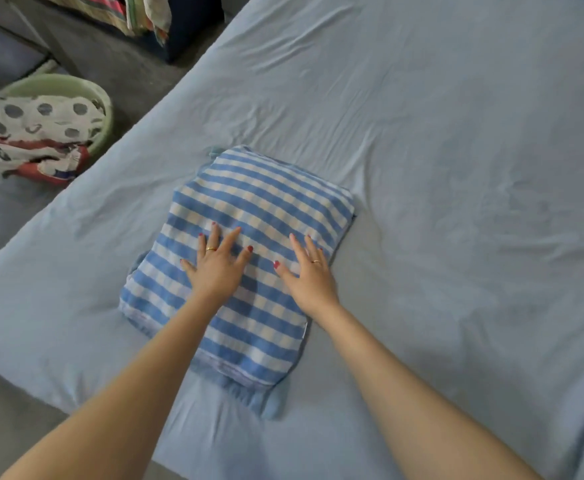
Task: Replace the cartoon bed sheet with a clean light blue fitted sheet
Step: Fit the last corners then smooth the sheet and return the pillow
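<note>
Both forearms enter from the bottom edge, cut off above the elbows. They reach forward over the near side of the bed (76, 368), whose mattress is covered by a light blue fitted sheet (439, 168), creased in long folds and pulled down over the near edge and corner.

The left hand (218, 263) lies palm down on a folded blue-and-white striped blanket (259, 206), fingers straight and spread, gripping nothing; a ring shows on one finger. The right hand (309, 271) lies flat just beside it on the same blanket, fingers straight and slightly blurred, also with a ring, also gripping nothing. The blanket sits on the sheet near the middle of the near half of the bed, tilted relative to the bed's edge. How many layers it has cannot be told; a bit of plain blue cloth pokes out beneath its near and far corners.

To the left, on the grey floor (93, 53), stands a pale green basin (105, 109) holding a crumpled cartoon sheet (41, 133), white with grey spots and red patches, spilling over the near rim. Farther back, at the top edge, a dark piece of furniture (193, 26) carries colourful folded cloth (117, 12), cut off by the frame and hard to make out.
</note>
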